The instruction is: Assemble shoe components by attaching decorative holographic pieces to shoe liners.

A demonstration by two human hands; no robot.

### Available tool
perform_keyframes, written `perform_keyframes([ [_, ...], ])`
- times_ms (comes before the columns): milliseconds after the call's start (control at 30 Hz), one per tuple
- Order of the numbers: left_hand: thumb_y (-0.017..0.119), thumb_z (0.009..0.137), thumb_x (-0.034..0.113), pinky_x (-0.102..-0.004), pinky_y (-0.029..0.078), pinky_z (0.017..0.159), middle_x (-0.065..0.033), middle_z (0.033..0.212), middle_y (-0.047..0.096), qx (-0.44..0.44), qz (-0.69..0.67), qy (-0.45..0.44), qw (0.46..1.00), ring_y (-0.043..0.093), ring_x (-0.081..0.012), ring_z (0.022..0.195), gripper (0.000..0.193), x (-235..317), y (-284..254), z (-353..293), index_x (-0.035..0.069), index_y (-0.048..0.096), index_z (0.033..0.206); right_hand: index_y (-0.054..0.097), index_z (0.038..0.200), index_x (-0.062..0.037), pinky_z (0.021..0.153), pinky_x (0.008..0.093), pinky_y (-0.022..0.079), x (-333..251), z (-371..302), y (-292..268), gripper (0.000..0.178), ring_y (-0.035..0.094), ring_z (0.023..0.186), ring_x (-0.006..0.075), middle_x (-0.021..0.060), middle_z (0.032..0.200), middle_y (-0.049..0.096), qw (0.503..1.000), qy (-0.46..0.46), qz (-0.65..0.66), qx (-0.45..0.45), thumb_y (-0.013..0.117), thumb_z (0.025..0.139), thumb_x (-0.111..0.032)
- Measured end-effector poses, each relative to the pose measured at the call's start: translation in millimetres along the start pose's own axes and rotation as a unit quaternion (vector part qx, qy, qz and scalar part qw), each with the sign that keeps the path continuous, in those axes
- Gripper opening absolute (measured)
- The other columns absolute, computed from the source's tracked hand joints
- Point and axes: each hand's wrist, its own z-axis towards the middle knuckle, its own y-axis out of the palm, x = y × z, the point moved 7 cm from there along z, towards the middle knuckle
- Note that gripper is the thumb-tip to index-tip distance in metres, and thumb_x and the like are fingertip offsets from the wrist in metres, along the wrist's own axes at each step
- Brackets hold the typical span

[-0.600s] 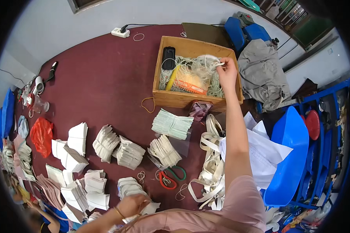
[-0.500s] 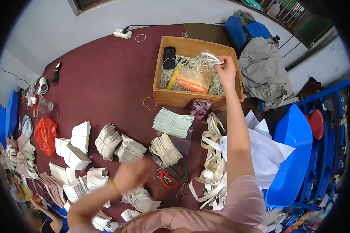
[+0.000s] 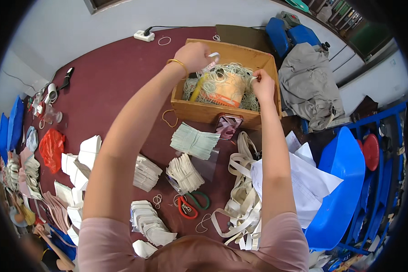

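Head view: left hand (image 3: 196, 56), gripping a curved white strip (image 3: 214, 57), joins right hand (image 3: 264, 85), pinching thin pale cord (image 3: 253, 78), making work over the tan wooden box (image 3: 195, 109) two-handed.

We see a broad maroon tabletop (image 3: 122, 68), curved along its far edge. Taking our view's centre as the dial, an open, rectangular wooden box (image 3: 213, 110) sits at one o'clock. At eleven we find a white plastic power strip (image 3: 144, 36), with a thin pale loop (image 3: 164, 41) just beside it. A crumpled red plastic bag (image 3: 52, 150) lies at nine. Near the middle we have a pale-green bundle of flat strips (image 3: 195, 141); at six, scissors with red and green handles (image 3: 187, 207); at seven, an overlapping row of white flat pieces (image 3: 149, 222); at five, tangled cream straps (image 3: 238, 199).
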Motion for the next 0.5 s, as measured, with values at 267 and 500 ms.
perform_keyframes([
  [267, 0.05, 0.097, 0.02, -0.0297, 0.053, 0.075, -0.01, 0.098, 0.064, -0.067, -0.493, -0.087, 0.863, 0.064, -0.0172, 0.09, 0.019, -3.0, 15.6, -33.3, 0.003, 0.047, 0.106, 0.054, 0.118, -0.011, 0.092, 0.0431, 0.042, -112.2, -48.7, 44.1, 0.036, 0.053, 0.11, 0.0295, 0.0095, 0.12, 0.051, 0.827, 0.023, 0.548, -0.125, 0.062, 0.083, -0.008],
  [500, 0.043, 0.093, 0.01, -0.0313, 0.049, 0.066, -0.0081, 0.092, 0.067, 0.265, -0.49, -0.142, 0.818, 0.06, -0.0161, 0.079, 0.008, -83.1, -54.7, -45.6, 0.009, 0.05, 0.097, 0.066, 0.093, -0.0022, 0.065, 0.037, 0.049, -175.2, -62.9, 52.0, 0.022, 0.066, 0.078, 0.0213, 0.0072, 0.074, 0.066, 0.968, -0.187, 0.081, -0.144, 0.054, 0.092, -0.021],
])
